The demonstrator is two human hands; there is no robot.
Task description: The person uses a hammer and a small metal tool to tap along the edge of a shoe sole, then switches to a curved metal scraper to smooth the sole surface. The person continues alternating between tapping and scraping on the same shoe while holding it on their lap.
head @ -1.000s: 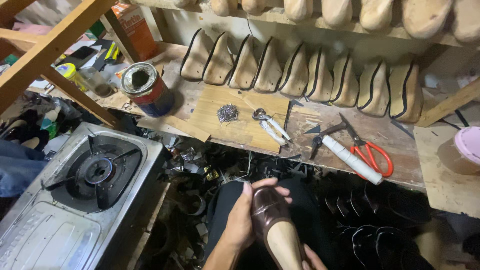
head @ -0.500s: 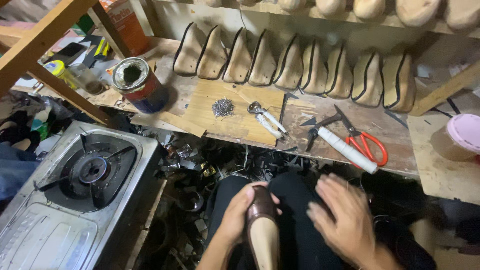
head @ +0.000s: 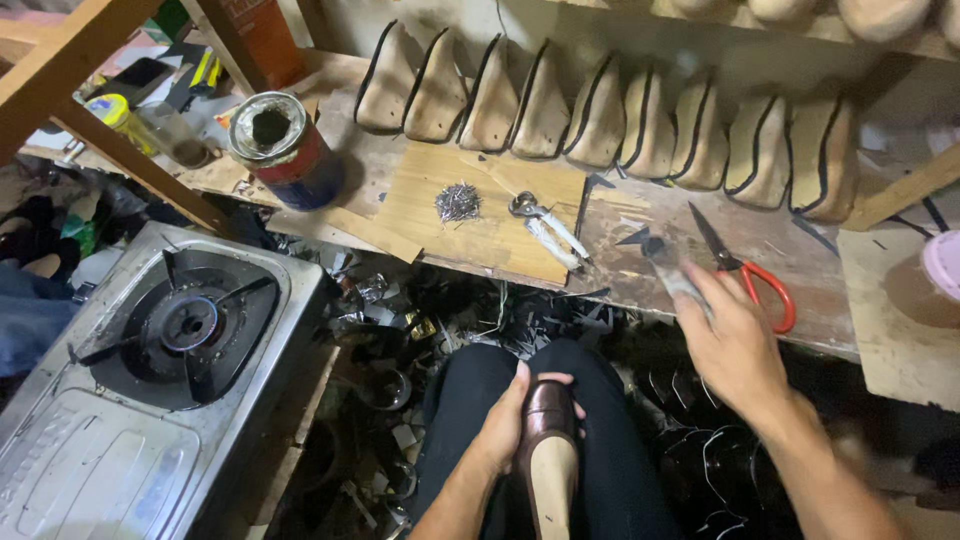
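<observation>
My left hand (head: pixel 508 420) grips a brown shoe upper stretched on a tan last (head: pixel 549 450), which rests on my knee in dark trousers. My right hand (head: pixel 728 340) reaches up to the wooden bench (head: pixel 640 265) and closes around the pale handle of a hammer (head: pixel 668 268) lying there. Red-handled scissors (head: pixel 745 268) lie just right of that hand. White-handled pincers (head: pixel 545 225) and a small pile of nails (head: pixel 457 201) sit on a plywood board (head: pixel 490 240) to the left.
A row of tan shoe uppers (head: pixel 610 115) leans against the back wall. An open tin can (head: pixel 283 148) stands at the bench's left end. A gas stove (head: pixel 165 340) sits low on the left, with scraps on the floor. A pink container (head: pixel 942 262) is at the right edge.
My right hand rose from near my lap to the bench and took hold of the hammer handle. The left hand kept holding the shoe on my knee.
</observation>
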